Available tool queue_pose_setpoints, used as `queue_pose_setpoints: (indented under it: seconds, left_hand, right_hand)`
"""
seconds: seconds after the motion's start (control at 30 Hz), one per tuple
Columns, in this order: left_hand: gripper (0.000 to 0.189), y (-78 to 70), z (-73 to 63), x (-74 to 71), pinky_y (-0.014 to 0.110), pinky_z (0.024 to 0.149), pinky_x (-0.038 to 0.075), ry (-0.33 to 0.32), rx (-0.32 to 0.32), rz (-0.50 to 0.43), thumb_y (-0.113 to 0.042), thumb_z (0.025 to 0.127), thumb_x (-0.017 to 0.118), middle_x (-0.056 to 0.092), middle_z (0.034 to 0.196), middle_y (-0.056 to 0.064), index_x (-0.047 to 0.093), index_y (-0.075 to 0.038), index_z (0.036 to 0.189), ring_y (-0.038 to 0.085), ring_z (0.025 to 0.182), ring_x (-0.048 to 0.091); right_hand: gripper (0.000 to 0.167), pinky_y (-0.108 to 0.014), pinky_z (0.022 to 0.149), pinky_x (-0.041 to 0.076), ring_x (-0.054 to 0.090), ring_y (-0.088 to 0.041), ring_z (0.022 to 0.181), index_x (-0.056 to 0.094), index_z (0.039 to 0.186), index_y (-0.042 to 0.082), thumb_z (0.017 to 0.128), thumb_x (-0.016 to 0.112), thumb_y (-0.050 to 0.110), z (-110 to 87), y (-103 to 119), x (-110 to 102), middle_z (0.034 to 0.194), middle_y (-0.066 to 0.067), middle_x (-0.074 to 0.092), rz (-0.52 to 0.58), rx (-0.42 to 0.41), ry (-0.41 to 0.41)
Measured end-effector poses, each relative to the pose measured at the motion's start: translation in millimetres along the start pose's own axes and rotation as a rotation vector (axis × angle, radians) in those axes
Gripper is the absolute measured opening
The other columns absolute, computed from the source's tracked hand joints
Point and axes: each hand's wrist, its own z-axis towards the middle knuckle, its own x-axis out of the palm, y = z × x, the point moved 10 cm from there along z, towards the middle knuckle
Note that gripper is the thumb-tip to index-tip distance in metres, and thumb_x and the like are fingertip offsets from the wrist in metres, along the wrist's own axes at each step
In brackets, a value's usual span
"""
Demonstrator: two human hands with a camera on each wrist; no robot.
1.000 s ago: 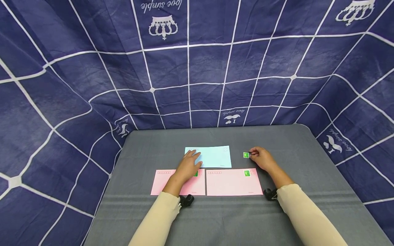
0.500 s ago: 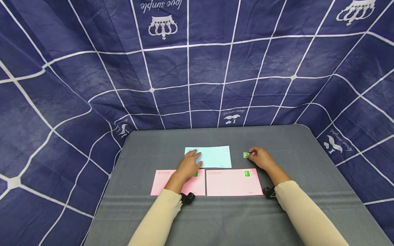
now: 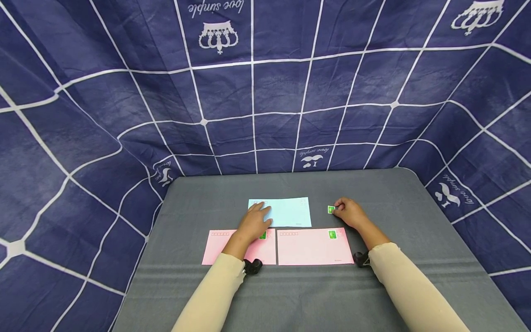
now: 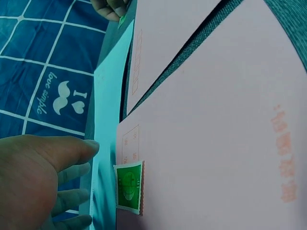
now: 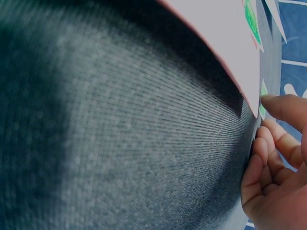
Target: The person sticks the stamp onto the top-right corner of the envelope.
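My left hand (image 3: 252, 224) rests with spread fingers on the left part of a light blue envelope (image 3: 290, 213). In the left wrist view, its thumb (image 4: 79, 149) stretches over that envelope's near edge. To the right of the blue envelope, my right hand (image 3: 351, 214) pinches a small green postage stamp (image 3: 330, 209) by its right side, low over the table. In the right wrist view the thumb (image 5: 283, 106) lies against this stamp, and the other fingers are curled; the index fingertip is partly hidden.
Two pink envelopes lie side by side nearer the body: the left one (image 3: 259, 253), partly under my left forearm, and the right one (image 3: 313, 249). Each bears a green stamp (image 3: 332, 234) at its upper right. A blue gridded curtain (image 3: 274, 87) encloses the grey table (image 3: 298, 295).
My right hand has shifted slightly left, so that its fingertips now overlap the small green stamp instead of meeting its right edge. The left hand stays in place on the blue envelope.
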Motion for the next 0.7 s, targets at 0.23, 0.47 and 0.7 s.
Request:
queue_pose_setpoints:
  seconds: [0.23,0.47,0.7]
  left_hand:
    - [0.049,2.6,-0.1,4.7,0.052,0.121,0.032,0.033,-0.015,0.018,-0.027,0.098,0.063,0.046,0.156,0.018,0.058,-0.008,0.143,0.041,0.148,0.038]
    - [0.047,3.5,0.4,5.7,0.049,0.124,0.03,0.063,-0.023,0.029,-0.026,0.1,0.059,0.045,0.157,0.016,0.057,-0.01,0.144,0.038,0.149,0.037]
    - [0.046,4.9,0.5,6.2,0.049,0.122,0.032,0.051,-0.032,0.054,-0.026,0.1,0.059,0.046,0.157,0.014,0.058,-0.012,0.144,0.036,0.148,0.039]
  right_hand:
    - [0.025,-0.027,0.069,0.043,0.056,-0.017,0.076,0.062,0.108,-0.002,0.091,0.071,0.014,0.5,-1.8,-0.3,0.09,-0.011,0.063,0.042,0.021,0.012]
    - [0.02,-0.028,0.071,0.044,0.057,-0.017,0.077,0.062,0.104,-0.002,0.091,0.068,0.012,1.2,-2.8,-1.8,0.09,-0.013,0.065,0.051,0.031,0.007]
    - [0.012,-0.028,0.073,0.044,0.058,-0.016,0.079,0.064,0.098,-0.001,0.093,0.066,0.01,2.6,-5.7,-1.5,0.089,-0.011,0.066,0.049,0.029,-0.005]
